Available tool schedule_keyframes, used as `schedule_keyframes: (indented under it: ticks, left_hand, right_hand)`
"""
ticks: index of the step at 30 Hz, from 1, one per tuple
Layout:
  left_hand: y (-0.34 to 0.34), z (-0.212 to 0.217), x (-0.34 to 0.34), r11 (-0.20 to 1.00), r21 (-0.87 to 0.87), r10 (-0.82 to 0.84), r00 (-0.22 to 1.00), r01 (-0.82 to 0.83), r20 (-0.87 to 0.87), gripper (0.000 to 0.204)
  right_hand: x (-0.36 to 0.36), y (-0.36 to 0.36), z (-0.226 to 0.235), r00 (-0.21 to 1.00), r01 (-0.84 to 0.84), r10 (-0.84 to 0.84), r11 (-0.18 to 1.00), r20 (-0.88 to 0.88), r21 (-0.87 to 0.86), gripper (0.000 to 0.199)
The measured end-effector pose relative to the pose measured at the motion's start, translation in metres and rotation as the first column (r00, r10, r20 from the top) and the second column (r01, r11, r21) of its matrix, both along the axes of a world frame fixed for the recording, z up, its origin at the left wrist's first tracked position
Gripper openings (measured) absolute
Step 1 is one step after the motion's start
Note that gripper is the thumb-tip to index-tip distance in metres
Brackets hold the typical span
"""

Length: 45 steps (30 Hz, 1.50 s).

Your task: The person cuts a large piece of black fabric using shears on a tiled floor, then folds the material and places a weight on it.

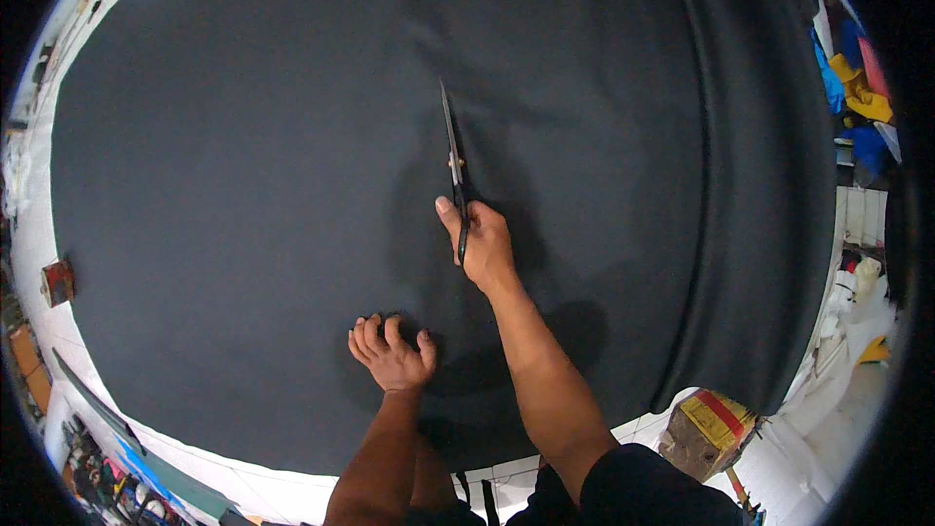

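Note:
A wide sheet of black fabric covers most of the table before me. My right hand grips a pair of scissors by its black handles, thumb on the left side. The blades look closed and point away from me over the middle of the fabric. Lower and to the left, my left hand rests on the fabric with its fingers spread, holding nothing. Soft wrinkles show in the fabric beyond the scissors' tip.
Along the right, the fabric forms a thick fold or roll. A worn box with yellow and red tape stands at the lower right. A small reddish-brown block sits at the left table edge. Colourful cloth pieces lie at the far right.

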State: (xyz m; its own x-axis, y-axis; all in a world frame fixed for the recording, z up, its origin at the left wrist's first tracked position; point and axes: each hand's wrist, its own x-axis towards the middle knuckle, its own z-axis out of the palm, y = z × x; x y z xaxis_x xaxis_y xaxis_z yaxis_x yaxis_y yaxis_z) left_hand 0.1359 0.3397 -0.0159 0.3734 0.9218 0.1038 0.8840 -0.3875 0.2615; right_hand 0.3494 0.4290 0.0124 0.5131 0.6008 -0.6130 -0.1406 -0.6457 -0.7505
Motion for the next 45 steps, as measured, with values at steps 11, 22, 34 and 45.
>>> schedule_keyframes:
  ticks: [11,22,34,45]
  left_hand:
    - [-0.005,-0.009,-0.005,1.000,0.026,-0.001,1.000,0.001,-0.014,0.049]
    - [0.214,0.036,0.128,0.993,0.062,0.081,0.958,-0.102,0.276,0.042]
    - [0.331,0.006,0.196,0.987,-0.004,0.163,0.985,-0.163,-0.057,0.069]
    - [0.321,0.015,0.200,0.977,-0.135,0.158,0.985,-0.167,-0.075,0.070]
  right_hand:
    - [0.061,0.127,-0.006,0.997,-0.053,0.045,0.992,0.069,0.117,0.061]
    - [0.076,0.138,-0.001,1.000,-0.025,0.028,0.985,-0.013,0.171,0.054]
    - [0.065,0.138,-0.010,0.982,-0.054,0.046,0.998,0.183,0.040,0.054]
    - [0.148,0.295,-0.003,0.995,0.085,-0.075,0.980,-0.059,0.178,0.051]
